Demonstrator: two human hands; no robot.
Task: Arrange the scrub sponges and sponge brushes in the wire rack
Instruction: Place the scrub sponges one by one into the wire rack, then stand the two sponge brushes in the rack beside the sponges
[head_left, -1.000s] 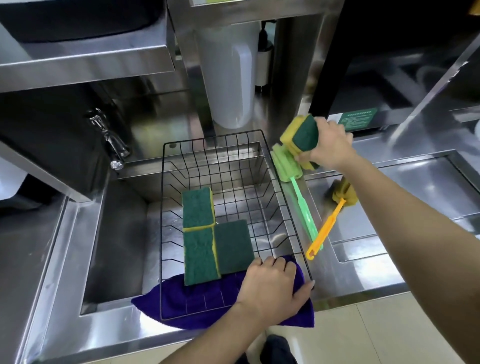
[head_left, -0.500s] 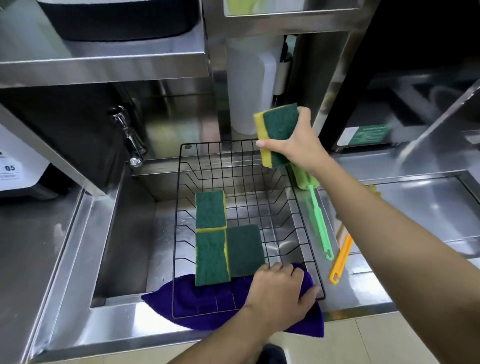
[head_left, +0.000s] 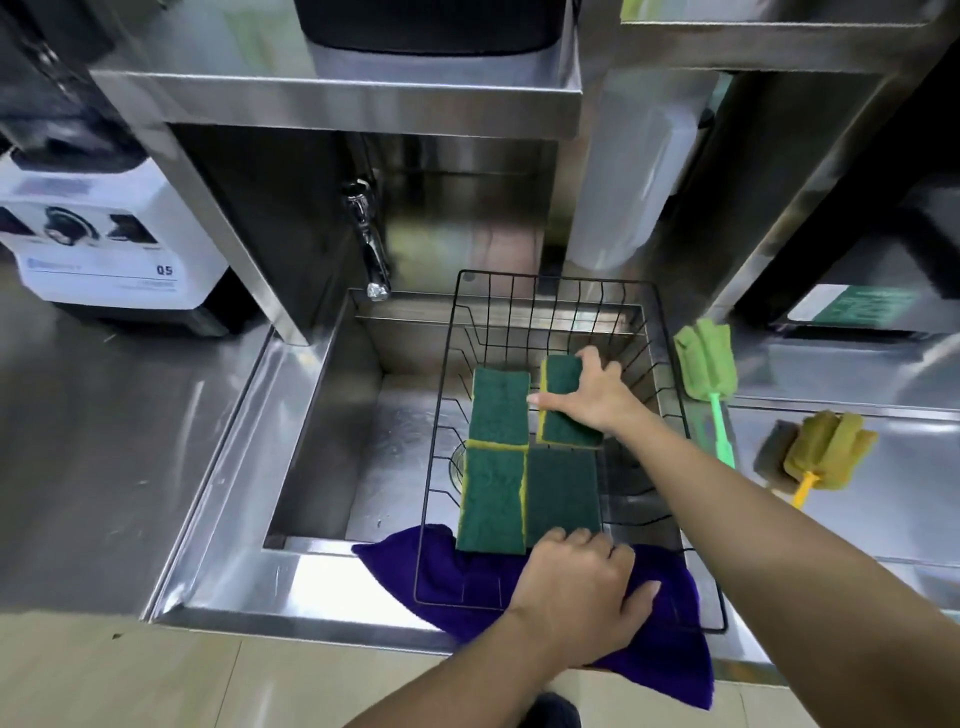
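Pressing down, my right hand (head_left: 597, 397) grips a green-and-yellow scrub sponge (head_left: 563, 402) in the black wire rack (head_left: 675, 395). I rest my left hand (head_left: 576, 587) flat, holding nothing, on a purple cloth (head_left: 660, 654) over the steel sink rim (head_left: 249, 582). Three sponges (head_left: 498, 457) lie inside; two sponge brushes (head_left: 709, 374) sit outside on the counter.

A steel sink (head_left: 332, 415) sat sunk in the table (head_left: 104, 441), with a chrome tap (head_left: 370, 249) above its back edge. A purple cloth (head_left: 660, 649) draped over the sink's front rim. A white appliance (head_left: 104, 249) marked Q5 stood at the left, under a steel shelf (head_left: 332, 98).
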